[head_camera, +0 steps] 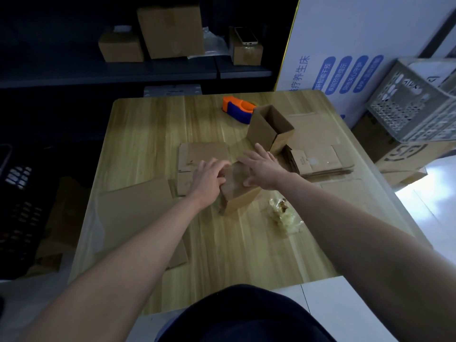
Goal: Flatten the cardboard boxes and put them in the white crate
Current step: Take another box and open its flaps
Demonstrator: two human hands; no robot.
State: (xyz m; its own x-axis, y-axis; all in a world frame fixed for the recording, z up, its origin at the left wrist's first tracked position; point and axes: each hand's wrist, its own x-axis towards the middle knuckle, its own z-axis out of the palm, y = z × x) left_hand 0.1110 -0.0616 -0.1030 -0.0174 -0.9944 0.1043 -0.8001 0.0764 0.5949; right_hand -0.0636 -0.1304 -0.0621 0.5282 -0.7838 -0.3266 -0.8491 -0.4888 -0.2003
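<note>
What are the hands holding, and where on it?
A small cardboard box. The left hand grips its top left edge with curled fingers; the right hand lies open over its top.

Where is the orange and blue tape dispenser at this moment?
In the head view, the tape dispenser sits near the far edge of the wooden table, slightly right of centre, just behind the upright open cardboard box.

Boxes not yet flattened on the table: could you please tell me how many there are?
2. A small box sits in the middle with the left hand and right hand on it; an open box stands by the tape dispenser. None looks hidden.
</note>
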